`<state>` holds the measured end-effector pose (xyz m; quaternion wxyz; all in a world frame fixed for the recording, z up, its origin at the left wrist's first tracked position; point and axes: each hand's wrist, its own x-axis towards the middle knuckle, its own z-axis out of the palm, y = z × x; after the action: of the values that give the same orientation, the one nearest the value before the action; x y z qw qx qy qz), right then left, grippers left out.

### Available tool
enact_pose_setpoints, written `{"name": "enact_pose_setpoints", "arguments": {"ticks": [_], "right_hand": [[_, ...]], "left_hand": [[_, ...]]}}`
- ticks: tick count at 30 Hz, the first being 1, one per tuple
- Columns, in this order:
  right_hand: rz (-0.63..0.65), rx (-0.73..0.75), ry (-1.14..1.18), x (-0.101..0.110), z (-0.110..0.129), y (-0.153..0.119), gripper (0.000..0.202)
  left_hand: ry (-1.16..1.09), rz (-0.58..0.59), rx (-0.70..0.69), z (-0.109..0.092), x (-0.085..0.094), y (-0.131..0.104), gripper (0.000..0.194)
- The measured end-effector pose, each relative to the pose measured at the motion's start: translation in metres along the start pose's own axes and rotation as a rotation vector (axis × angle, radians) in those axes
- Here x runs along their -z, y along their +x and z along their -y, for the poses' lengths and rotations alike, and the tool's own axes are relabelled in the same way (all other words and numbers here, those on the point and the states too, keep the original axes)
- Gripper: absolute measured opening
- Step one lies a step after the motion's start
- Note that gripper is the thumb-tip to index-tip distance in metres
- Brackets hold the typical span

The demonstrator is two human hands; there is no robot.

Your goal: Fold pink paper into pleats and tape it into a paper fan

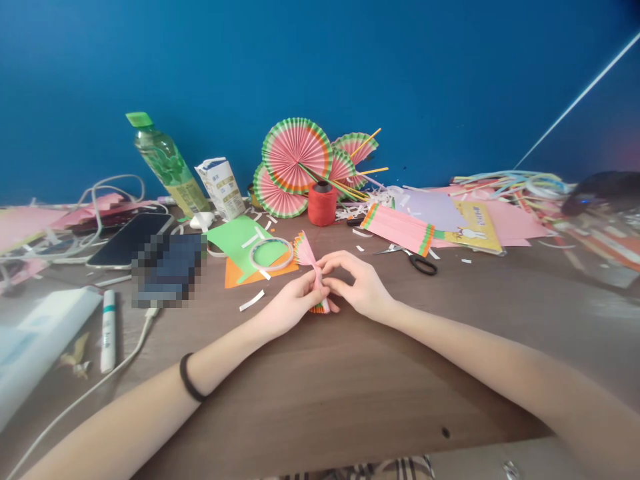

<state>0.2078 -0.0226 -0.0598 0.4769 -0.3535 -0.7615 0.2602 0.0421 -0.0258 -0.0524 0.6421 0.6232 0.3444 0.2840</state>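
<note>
Between my two hands is a pleated pink paper strip [307,249] with green and orange edges, bunched narrow at its middle and flaring at both ends. My left hand [299,299] pinches it from the left, around the middle and lower part. From the right, my right hand [357,283] is closed on the paper's middle, thumb and fingertips together. A roll of tape [271,266] lies just left of the paper, over green paper [240,241] and orange paper [233,276]. Another pleated pink strip [397,228] rests on black-handled scissors [423,264] to the right.
Finished round paper fans [297,155] lean by the blue wall behind a red thread spool [323,204]. A green bottle [167,163], a carton [221,187], phones [131,240] and a marker [108,331] stand or lie left. A yellow packet [475,227] and paper strips are right.
</note>
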Motion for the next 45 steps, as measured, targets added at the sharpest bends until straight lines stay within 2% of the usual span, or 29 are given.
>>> {"name": "enact_pose_setpoints", "arguments": {"ticks": [11,31,45], "right_hand": [[-0.009,0.001,0.015,0.0004,-0.0002,0.0007,0.019],[-0.007,-0.015,0.020,0.0008,0.0000,-0.0001,0.016],[0.005,-0.041,0.098,0.0012,-0.0023,0.0014,0.013]], "left_hand": [[0.067,-0.019,0.010,0.0026,-0.0003,0.0002,0.020],[0.075,-0.024,0.006,0.0022,-0.0025,0.0001,0.018],[0.138,0.015,-0.028,0.0059,-0.0007,0.0006,0.018]]}}
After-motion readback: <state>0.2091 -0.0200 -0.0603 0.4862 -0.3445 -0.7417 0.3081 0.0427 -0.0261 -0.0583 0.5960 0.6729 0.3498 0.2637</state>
